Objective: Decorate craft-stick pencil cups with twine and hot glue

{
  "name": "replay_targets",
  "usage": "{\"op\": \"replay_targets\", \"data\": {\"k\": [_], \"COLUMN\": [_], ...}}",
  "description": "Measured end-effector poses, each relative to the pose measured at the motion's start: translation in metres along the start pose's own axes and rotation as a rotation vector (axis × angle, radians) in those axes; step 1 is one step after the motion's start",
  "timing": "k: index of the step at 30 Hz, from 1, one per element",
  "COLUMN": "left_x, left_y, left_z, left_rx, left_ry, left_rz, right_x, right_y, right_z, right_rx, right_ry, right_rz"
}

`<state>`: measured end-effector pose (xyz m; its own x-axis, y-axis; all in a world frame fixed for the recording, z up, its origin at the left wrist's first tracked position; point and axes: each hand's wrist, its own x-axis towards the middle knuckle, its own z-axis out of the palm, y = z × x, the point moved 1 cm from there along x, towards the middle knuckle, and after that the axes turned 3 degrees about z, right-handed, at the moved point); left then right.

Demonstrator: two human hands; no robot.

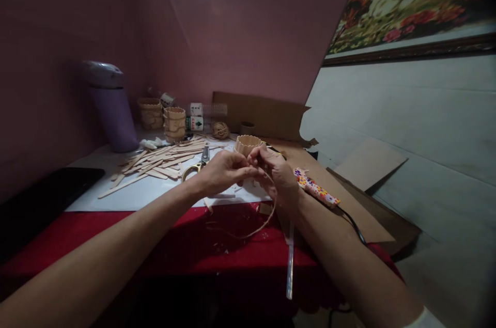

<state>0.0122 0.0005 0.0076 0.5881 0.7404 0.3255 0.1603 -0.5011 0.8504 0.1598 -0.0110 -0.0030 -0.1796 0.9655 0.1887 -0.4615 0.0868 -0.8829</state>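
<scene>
My left hand (pixel 227 169) and my right hand (pixel 281 175) meet over the front of the white sheet, fingers pinched together. Between them runs a thin length of twine (pixel 267 220), which loops down in front of the red cloth. A small round cup of wooden craft sticks (pixel 248 142) stands just behind my fingers; its lower part is hidden by them, so I cannot tell whether they touch it. Left of my left hand lie scissors (pixel 197 165) with a yellowish handle. A flower-patterned glue gun (pixel 318 188) with a black cord rests beyond my right wrist.
Loose craft sticks (pixel 163 160) are heaped on the white sheet (pixel 93 196). Behind them stand two stick cups (pixel 175 124), (pixel 151 113), a twine ball (pixel 220 130) and a purple flask (pixel 114 116). A clear glue stick (pixel 290 271) overhangs the red cloth (pixel 163 245). Cardboard (pixel 356 219) lies right.
</scene>
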Motion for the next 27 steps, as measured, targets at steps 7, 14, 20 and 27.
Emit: {"op": "replay_targets", "data": {"k": [7,14,20,27], "left_x": [0.001,0.003,0.0,-0.001], "left_y": [0.002,0.0,0.003,0.005], "left_z": [-0.005,-0.011,-0.002,-0.013], "left_rx": [-0.095,0.018,0.371,0.118], "left_ry": [0.249,0.394,0.261,0.435], "left_rz": [0.085,0.205,0.318,0.266], "right_x": [0.0,-0.001,-0.002,-0.002], "right_y": [-0.001,-0.003,0.0,-0.006], "right_z": [-0.001,-0.001,0.0,-0.003], "right_rx": [0.07,0.146,0.03,0.177], "right_ry": [0.003,0.01,0.011,-0.024], "right_rz": [0.01,0.052,-0.011,0.03]}}
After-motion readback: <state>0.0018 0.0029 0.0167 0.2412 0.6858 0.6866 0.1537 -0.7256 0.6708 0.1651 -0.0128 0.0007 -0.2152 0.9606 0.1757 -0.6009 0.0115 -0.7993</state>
